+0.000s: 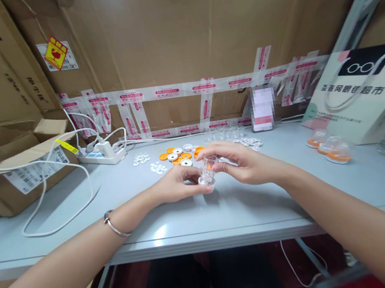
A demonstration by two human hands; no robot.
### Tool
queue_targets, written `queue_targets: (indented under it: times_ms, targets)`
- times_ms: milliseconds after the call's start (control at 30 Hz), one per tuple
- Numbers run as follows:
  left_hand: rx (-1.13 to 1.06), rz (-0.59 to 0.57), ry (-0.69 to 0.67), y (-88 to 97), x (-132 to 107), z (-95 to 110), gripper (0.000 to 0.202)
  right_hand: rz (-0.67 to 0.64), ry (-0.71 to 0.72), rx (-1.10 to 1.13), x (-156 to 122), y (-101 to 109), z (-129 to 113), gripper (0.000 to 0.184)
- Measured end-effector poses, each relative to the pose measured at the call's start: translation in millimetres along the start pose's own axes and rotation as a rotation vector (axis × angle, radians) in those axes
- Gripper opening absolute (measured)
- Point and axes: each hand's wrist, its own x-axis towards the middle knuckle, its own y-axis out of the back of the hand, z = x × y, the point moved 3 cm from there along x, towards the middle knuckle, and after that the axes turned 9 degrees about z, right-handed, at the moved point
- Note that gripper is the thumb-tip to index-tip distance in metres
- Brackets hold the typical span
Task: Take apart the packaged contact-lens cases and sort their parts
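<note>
My left hand (pixel 173 185) pinches a small round plastic piece (pixel 206 180) with a white rim and a transparent part, just above the table. Close against it, my right hand (pixel 246 163) grips a transparent plastic cup (pixel 211 161) by its side, with some orange showing through. The two pieces meet or nearly meet; blur hides whether they are joined. Just beyond my hands lie several orange and white plastic rings (pixel 186 163). Small white discs (pixel 158 168) and other tiny white pieces (pixel 141 159) are heaped to their left.
Transparent cups (pixel 226 133) stand in rows at the back, near small pale pieces (pixel 252 143) and a propped phone (pixel 261 109). Orange-and-white domed pieces (pixel 338 154) sit right, by a paper bag (pixel 359 99). Left are a power strip (pixel 101 155), white cable and open carton (pixel 34 177).
</note>
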Motion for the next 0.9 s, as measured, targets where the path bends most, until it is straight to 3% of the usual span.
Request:
queue_targets:
  times_ms: [167,333,400,467,567,633,733,900]
  targets:
    - [0.04,-0.015,0.005,-1.6,0,1,0.03,-0.14,-0.142,0.095,-2,1,5,0.031]
    - [0.179,-0.004,-0.003,1.1,0,3,0.029,-0.075,-0.244,0.193,-1,11,12,0.032]
    - [0.223,0.017,-0.013,2.2,0,3,0.031,0.077,-0.267,0.227,1,23,17,0.033]
    - [0.248,0.028,-0.019,3.0,0,3,0.032,0.312,-0.288,0.196,3,40,27,0.034]
    - [0.28,0.004,-0.051,3.2,-1,1,0.031,0.681,-0.307,0.067,1,68,49,0.037]
    - [0.306,-0.014,-0.066,3.4,-1,-1,0.032,0.826,-0.363,-0.017,0,83,69,0.037]
    - [0.313,-0.028,-0.067,3.9,-1,-3,0.033,0.788,-0.534,-0.186,0,99,102,0.035]
    - [0.29,-0.056,-0.095,3.9,-2,-3,0.032,0.506,-0.819,-0.662,-6,114,158,0.034]
